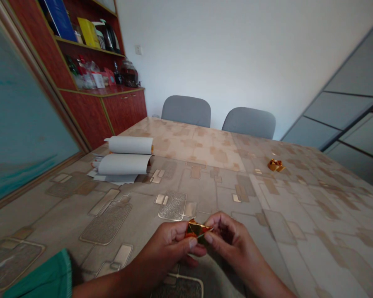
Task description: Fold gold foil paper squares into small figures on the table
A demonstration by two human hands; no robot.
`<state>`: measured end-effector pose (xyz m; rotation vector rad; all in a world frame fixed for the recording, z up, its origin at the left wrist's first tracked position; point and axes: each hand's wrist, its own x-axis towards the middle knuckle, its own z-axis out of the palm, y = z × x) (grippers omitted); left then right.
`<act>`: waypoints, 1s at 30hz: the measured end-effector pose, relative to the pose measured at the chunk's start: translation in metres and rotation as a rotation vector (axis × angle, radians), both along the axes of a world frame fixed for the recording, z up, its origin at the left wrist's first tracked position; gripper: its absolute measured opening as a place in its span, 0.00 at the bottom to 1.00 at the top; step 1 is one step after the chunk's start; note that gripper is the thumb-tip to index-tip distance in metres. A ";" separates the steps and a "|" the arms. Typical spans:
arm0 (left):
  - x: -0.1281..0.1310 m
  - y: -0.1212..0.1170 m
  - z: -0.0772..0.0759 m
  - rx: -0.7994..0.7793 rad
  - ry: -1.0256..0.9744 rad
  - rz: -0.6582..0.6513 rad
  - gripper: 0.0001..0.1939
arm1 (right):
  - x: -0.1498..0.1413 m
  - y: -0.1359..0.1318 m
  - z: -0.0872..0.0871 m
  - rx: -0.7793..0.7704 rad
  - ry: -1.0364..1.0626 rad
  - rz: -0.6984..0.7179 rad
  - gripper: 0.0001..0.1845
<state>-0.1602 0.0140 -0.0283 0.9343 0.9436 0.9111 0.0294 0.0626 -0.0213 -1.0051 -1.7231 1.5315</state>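
My left hand point(170, 248) and my right hand point(231, 242) meet low in the middle of the view, just above the patterned table point(205, 182). Both pinch a small folded piece of gold foil paper point(198, 227) between thumbs and fingertips. An orange-red side of the paper peeks out by my left thumb. A finished-looking folded gold foil shape point(276, 165) lies on the table far to the right, well out of reach of both hands.
Curled white paper sheets point(126, 159) lie at the table's left side. Two grey chairs point(186, 110) stand at the far edge. A red wooden cabinet point(112, 107) with cluttered shelves fills the back left. Glass panels run along the right.
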 end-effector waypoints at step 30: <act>-0.001 -0.002 0.001 0.001 -0.073 -0.110 0.17 | -0.005 -0.006 -0.001 0.233 -0.205 -0.029 0.08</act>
